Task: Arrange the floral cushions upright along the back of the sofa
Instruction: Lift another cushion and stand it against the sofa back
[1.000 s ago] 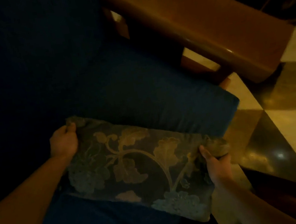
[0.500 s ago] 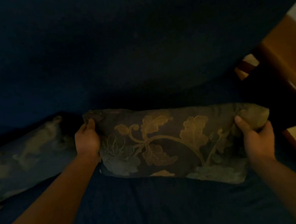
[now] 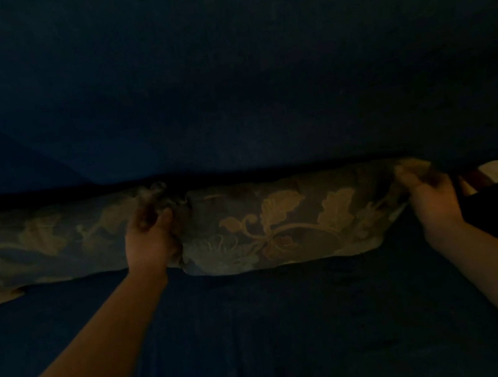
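1. Both bare forearms reach forward from the bottom corners across the dark blue sofa seat (image 3: 264, 332), which fills the lower half of the dim view.
2. Left hand (image 3: 151, 236) is closed on the upper left corner of a floral cushion (image 3: 279, 225), fingers curled over the bunched fabric and thumb toward the cushion's face.
3. Right hand (image 3: 431, 195) is closed on the same cushion's upper right corner, pinching the fabric tip between thumb and fingers.
4. That floral cushion, dark with pale leaf and vine patterns, stands on its long lower edge on the seat, held between the two hands, its patterned face toward the camera. Its top edge lies at the dark gap where seat meets backrest; whether it touches the backrest cannot be told in this light.
5. Just beside it to the left is a second floral cushion (image 3: 38, 247) of the same pattern, running out of view at the left edge. The two cushions' corners meet at the left hand.
6. Behind both cushions rises the dark blue sofa backrest (image 3: 239, 75), filling the upper half of the view.
7. At the far right edge, past the right hand, a small patch of brown wood and pale floor (image 3: 496, 170) shows.
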